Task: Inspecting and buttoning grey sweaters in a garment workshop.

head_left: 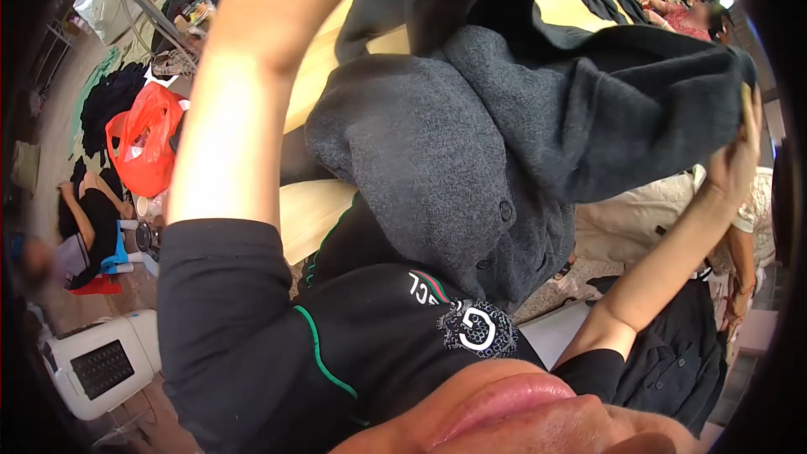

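Your right hand is raised at the right, its fingers gripping the end of the dark grey garment, though the cloth partly hides the hold. Your left arm reaches up past the upper edge; its hand is out of view, so you cannot tell what those fingers do. The garment hangs bunched in front of your chest, two buttons showing low on it, above and before the pale wooden table. A red plastic bag sits off to your left.

left fingers: beyond top edge | grey garment: partly blurred
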Motion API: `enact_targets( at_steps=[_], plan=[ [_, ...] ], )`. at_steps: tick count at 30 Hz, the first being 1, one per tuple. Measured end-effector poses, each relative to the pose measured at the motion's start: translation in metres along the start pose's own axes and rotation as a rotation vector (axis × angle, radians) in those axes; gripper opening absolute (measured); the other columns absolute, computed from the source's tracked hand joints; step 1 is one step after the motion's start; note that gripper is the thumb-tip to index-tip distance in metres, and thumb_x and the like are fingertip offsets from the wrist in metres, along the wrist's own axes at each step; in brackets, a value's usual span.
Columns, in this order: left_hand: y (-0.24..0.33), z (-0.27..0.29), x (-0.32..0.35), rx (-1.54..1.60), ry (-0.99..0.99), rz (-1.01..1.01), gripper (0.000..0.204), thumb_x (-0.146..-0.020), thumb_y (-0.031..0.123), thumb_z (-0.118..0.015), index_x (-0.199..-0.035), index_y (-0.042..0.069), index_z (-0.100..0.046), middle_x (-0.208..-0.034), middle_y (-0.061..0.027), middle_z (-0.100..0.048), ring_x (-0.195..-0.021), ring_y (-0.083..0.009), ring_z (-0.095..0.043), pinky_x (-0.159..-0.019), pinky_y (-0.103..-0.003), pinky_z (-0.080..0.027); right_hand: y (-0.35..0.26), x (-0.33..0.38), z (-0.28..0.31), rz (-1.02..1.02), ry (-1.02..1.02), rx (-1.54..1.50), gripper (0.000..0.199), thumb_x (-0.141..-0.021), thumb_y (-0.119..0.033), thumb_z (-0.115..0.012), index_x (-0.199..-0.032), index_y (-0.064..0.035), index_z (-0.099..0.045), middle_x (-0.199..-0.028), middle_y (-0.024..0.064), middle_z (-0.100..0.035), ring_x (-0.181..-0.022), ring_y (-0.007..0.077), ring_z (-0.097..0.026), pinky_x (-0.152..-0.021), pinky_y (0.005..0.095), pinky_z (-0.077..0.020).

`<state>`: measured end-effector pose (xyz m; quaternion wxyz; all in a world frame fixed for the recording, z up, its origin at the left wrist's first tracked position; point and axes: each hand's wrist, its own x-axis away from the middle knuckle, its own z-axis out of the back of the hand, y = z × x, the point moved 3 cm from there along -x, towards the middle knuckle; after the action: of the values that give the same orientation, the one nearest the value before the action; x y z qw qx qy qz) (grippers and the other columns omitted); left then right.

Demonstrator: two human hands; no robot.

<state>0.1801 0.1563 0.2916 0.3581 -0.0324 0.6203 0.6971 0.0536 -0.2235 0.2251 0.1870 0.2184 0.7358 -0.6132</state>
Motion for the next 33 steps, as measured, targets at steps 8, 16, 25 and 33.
enact_targets(
  at_steps=[8, 16, 25, 33],
  plan=[
    [-0.101, -0.180, 0.153, -0.585, -0.372, 0.045, 0.030, -0.078, 0.022, -0.069, -0.103, 0.007, -0.075, -0.093, -0.0173, -0.074, -0.089, -0.0326, -0.071, -0.080, -0.040, -0.054, 0.117, 0.158, -0.142, 0.079, -0.893, 1.021, 0.024, -0.086, -0.006, -0.065, -0.109, -0.0013, -0.071, -0.102, 0.0182, -0.071, -0.097, 0.0306, -0.069, -0.089, 0.0350, -0.0512],
    [-0.105, -0.152, 0.187, -0.609, -0.056, 0.153, 0.027, -0.090, 0.023, -0.067, -0.091, -0.004, -0.072, -0.073, -0.0078, -0.069, -0.067, -0.0101, -0.058, -0.062, -0.028, -0.047, 0.154, 0.182, -0.129, 0.082, -0.672, 0.624, 0.023, -0.086, -0.008, -0.066, -0.109, -0.0068, -0.071, -0.099, 0.0165, -0.069, -0.092, 0.0347, -0.067, -0.083, 0.0399, -0.0523],
    [-0.113, -0.139, 0.184, -0.006, -0.087, 0.281, 0.023, -0.098, 0.013, -0.061, -0.112, -0.003, -0.067, -0.097, -0.0010, -0.066, -0.089, -0.0066, -0.057, -0.080, -0.021, -0.047, 0.153, 0.183, -0.127, 0.092, -0.687, 0.568, 0.029, -0.087, -0.005, -0.064, -0.115, -0.0065, -0.071, -0.107, 0.0139, -0.072, -0.100, 0.0290, -0.068, -0.090, 0.0362, -0.0522],
    [-0.087, -0.124, 0.197, -0.158, -0.092, 0.531, 0.022, -0.095, 0.022, -0.068, -0.103, 0.002, -0.070, -0.069, 0.0037, -0.061, -0.051, -0.0040, -0.046, -0.046, -0.021, -0.034, 0.156, 0.183, -0.124, 0.008, -0.698, 0.502, 0.028, -0.090, -0.002, -0.062, -0.118, -0.0008, -0.068, -0.115, 0.0121, -0.071, -0.109, 0.0222, -0.067, -0.097, 0.0319, -0.0492]
  ],
)
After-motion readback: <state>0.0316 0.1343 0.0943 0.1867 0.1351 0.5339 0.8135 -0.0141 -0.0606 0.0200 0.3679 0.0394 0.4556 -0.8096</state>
